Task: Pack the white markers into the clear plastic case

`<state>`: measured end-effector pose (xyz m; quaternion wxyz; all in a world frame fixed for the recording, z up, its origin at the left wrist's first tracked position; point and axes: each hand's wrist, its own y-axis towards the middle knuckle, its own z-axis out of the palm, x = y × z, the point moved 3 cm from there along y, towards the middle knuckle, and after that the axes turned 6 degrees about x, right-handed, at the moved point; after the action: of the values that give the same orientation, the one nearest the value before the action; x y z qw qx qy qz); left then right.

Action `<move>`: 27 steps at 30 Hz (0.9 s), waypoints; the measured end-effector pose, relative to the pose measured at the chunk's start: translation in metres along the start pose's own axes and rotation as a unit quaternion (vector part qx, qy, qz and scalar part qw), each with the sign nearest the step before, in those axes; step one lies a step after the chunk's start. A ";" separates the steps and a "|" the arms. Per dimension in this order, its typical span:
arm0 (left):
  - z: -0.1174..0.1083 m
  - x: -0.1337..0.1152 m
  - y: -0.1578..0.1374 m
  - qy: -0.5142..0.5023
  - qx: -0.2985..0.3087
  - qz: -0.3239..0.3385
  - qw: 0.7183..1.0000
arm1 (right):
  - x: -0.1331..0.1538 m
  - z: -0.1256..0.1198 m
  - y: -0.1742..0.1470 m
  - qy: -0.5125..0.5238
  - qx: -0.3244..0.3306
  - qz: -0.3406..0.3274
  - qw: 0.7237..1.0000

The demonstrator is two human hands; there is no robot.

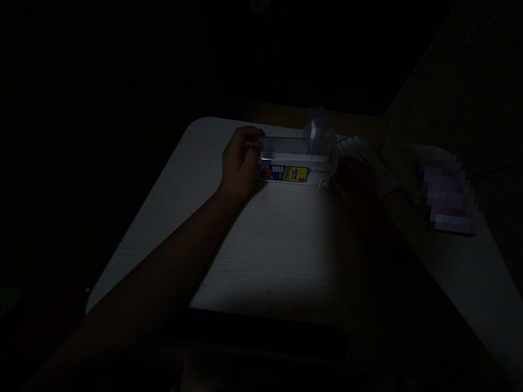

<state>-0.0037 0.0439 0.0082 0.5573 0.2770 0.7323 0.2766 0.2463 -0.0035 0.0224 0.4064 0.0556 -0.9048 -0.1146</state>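
Observation:
Near the far edge of the white table stands a clear plastic box [288,159] with a yellow and purple printed label [282,172] on its front side. White items seem to lie inside it, too dim to name. A see-through plastic piece [319,130] rises above its right half. My left hand [241,162] is closed around the left end of the box, thumb towards me. In deep shadow, my right hand [354,181] is at the box's right end; its fingers are too dark to make out.
The room is very dark, and light falls mainly on the middle of the table [274,243]. A blurred-out flat object [452,194] lies at the right. White sticks or cables [357,147] are behind my right hand. A dark slot runs along the near edge.

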 end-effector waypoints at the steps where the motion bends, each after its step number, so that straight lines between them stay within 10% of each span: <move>1: 0.000 0.000 0.000 0.001 0.002 0.001 1.000 | -0.001 0.000 0.000 0.001 -0.003 0.000 1.000; 27: 0.001 -0.005 0.000 -0.006 -0.013 -0.016 1.000 | -0.008 0.000 0.001 0.119 0.029 0.004 0.992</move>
<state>-0.0017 0.0406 0.0109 0.5697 0.2593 0.7296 0.2753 0.2521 -0.0006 0.0168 0.5102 0.0769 -0.8529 -0.0797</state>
